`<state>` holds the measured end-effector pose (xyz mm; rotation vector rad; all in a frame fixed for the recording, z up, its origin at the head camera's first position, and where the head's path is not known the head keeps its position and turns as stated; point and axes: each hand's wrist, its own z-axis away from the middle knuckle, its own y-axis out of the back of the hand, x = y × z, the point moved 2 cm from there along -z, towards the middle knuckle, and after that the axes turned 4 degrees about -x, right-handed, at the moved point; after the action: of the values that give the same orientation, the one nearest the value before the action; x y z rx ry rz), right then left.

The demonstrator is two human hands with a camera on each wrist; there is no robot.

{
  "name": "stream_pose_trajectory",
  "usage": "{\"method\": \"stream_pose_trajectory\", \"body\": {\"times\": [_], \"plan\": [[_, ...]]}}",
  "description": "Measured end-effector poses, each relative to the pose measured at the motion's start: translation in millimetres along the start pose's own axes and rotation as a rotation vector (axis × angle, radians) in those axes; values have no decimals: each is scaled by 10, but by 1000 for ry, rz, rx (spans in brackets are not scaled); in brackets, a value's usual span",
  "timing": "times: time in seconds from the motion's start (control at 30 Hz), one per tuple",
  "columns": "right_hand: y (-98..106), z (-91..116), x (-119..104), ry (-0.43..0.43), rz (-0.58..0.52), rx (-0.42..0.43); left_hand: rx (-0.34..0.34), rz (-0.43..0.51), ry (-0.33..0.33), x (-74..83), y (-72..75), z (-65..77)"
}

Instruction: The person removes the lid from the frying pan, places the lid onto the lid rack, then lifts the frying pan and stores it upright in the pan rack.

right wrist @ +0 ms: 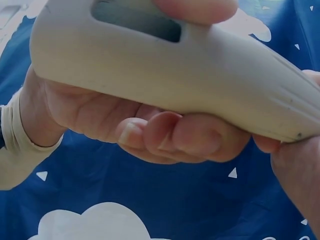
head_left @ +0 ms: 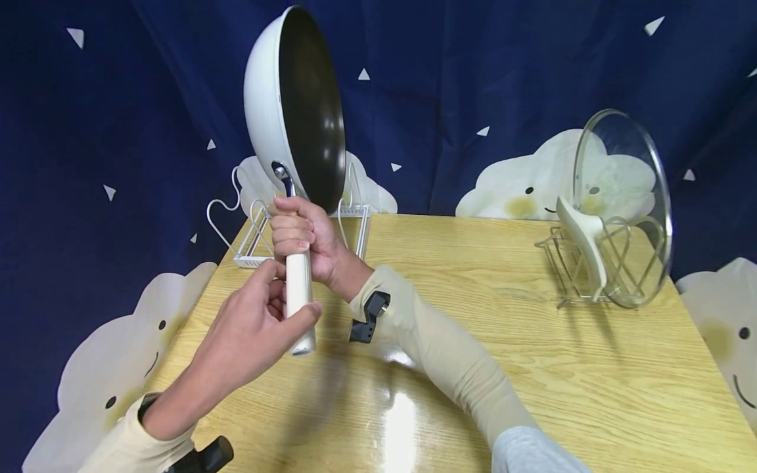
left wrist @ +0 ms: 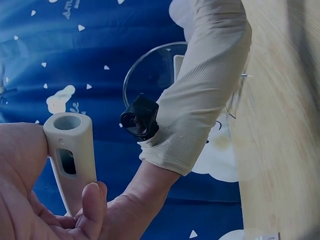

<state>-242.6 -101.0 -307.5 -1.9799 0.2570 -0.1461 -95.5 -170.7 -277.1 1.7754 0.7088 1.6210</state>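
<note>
A wok (head_left: 263,92), white outside and dark inside, is held up on its side above the far left of the table. My right hand (head_left: 310,236) grips its white handle (head_left: 298,282) close to the pan. Lower down, my left hand (head_left: 251,328) holds the same handle, thumb on one side and curled fingers on the other. The handle's hollow end and slot (left wrist: 67,162) show in the left wrist view. In the right wrist view the handle (right wrist: 150,75) lies across the left hand's fingers (right wrist: 200,137).
Behind the hands stands a white wire rack (head_left: 251,253), partly hidden. At the right, a glass lid (head_left: 665,217) with a white handle (head_left: 585,240) stands upright in a metal wire rack (head_left: 562,269). A dark blue curtain (head_left: 414,79) hangs behind the wooden table (head_left: 473,282).
</note>
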Motion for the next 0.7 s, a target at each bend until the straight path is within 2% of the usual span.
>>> {"method": "stream_pose_trajectory", "body": {"times": [0.7], "plan": [[164, 39, -65, 12, -10, 13, -10, 19, 5, -80, -95, -37]]}}
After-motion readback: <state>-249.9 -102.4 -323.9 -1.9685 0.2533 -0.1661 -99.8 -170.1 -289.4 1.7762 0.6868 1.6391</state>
